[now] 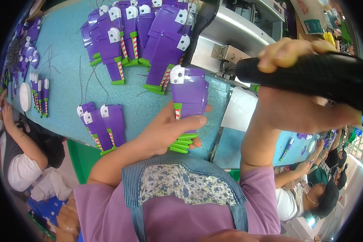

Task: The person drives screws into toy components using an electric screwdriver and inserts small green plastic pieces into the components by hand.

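In my left hand (165, 131) is a small stack of purple plastic toy legs (189, 94) with white joint ends, red-and-white striped bands and several green feet. The thumb presses across the front, while the other fingers are mostly hidden behind. Up to the right, my right hand (286, 97) wraps round a black tool (306, 74) that looks like an electric screwdriver, blurred at its thick end. Its narrow end points left, close to a metal bracket (230, 54); whether they touch I cannot tell.
A pile of purple legs (137, 28) with thin wires lies at the back of the blue-green table (62, 92). A few more legs (103, 125) lie near its front edge. A metal machine (246, 28) stands back right, with a white sheet (240, 109) before it. People sit at both sides.
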### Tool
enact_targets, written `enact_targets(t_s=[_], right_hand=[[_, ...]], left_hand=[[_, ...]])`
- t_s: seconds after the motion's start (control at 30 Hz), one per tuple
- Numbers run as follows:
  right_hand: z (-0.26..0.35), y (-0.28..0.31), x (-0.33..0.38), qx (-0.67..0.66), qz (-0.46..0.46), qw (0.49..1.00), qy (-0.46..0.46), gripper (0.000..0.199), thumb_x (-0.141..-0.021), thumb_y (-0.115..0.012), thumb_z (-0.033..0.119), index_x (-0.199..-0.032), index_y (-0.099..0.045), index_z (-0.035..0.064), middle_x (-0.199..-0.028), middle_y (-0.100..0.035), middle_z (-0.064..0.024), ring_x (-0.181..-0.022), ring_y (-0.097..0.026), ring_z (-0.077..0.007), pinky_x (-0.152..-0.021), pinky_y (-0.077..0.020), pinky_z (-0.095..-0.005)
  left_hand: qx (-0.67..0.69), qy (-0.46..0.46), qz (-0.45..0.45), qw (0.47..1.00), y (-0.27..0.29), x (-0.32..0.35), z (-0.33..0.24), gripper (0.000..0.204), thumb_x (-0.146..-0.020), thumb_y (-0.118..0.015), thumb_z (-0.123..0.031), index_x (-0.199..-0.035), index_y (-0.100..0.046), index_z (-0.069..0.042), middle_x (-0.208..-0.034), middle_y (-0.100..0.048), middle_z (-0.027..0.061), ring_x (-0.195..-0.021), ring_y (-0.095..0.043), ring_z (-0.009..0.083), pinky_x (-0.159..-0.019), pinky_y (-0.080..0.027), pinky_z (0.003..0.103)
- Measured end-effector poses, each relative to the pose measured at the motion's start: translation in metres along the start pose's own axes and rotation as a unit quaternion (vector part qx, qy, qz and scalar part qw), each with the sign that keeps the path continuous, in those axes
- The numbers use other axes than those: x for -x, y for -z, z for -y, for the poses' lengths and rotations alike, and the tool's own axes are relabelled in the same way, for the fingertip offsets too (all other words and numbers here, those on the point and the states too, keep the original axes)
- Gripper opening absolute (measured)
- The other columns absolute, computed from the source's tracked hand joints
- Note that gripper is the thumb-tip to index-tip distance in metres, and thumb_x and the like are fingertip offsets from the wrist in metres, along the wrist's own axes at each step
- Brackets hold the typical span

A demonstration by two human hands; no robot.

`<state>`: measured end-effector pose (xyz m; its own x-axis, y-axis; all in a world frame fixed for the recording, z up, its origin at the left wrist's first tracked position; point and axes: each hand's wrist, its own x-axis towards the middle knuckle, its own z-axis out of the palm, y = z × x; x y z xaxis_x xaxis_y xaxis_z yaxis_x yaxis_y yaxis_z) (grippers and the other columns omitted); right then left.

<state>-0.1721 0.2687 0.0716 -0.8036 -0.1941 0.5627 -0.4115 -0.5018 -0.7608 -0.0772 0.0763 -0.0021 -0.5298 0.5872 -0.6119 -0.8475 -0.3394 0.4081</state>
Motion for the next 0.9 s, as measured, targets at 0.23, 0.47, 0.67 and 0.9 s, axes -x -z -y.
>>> enact_targets(t_s=[0.23,0.47,0.67,0.9], right_hand=[[-0.002,-0.028,0.035,0.031,-0.074,0.996,-0.043,0.094,-0.079,-0.036,0.085,-0.119,-0.047,0.0008,-0.080,-0.060,-0.0166,-0.060,-0.058,-0.0236,-0.056,-0.0474,-0.0347],[-0.012,-0.033,0.050,0.004,-0.086,0.994,-0.073,0.094,-0.076,-0.043,0.085,-0.114,-0.045,-0.0013,-0.074,-0.059,-0.0182,-0.056,-0.057,-0.0250,-0.053,-0.0475,-0.0347],[-0.010,-0.039,0.055,-0.015,-0.107,0.989,-0.096,0.095,-0.074,-0.046,0.085,-0.114,-0.045,-0.0014,-0.074,-0.059,-0.0183,-0.057,-0.058,-0.0261,-0.054,-0.0476,-0.0350],[-0.001,-0.039,0.056,0.030,-0.073,0.994,-0.074,0.095,-0.076,-0.045,0.083,-0.119,-0.044,-0.0007,-0.076,-0.060,-0.0173,-0.060,-0.059,-0.0256,-0.057,-0.0480,-0.0358]], left_hand=[[0.005,0.007,-0.009,1.000,0.001,0.005,0.001,0.056,-0.088,-0.067,-0.015,-0.133,-0.035,-0.005,-0.131,-0.052,0.0127,-0.062,-0.063,0.0182,-0.050,-0.050,0.030],[-0.007,0.004,-0.025,1.000,-0.004,0.007,0.002,0.053,-0.087,-0.067,-0.013,-0.130,-0.037,-0.005,-0.124,-0.055,0.0103,-0.062,-0.063,0.0178,-0.050,-0.050,0.030],[-0.015,0.007,-0.020,1.000,0.000,0.007,0.005,0.052,-0.087,-0.067,-0.012,-0.129,-0.038,-0.004,-0.121,-0.055,0.0107,-0.063,-0.063,0.0170,-0.050,-0.050,0.030],[-0.060,-0.023,-0.012,0.998,0.000,0.013,0.009,0.057,-0.085,-0.069,-0.014,-0.131,-0.037,-0.004,-0.113,-0.060,0.0118,-0.069,-0.064,0.0186,-0.057,-0.053,0.033]])
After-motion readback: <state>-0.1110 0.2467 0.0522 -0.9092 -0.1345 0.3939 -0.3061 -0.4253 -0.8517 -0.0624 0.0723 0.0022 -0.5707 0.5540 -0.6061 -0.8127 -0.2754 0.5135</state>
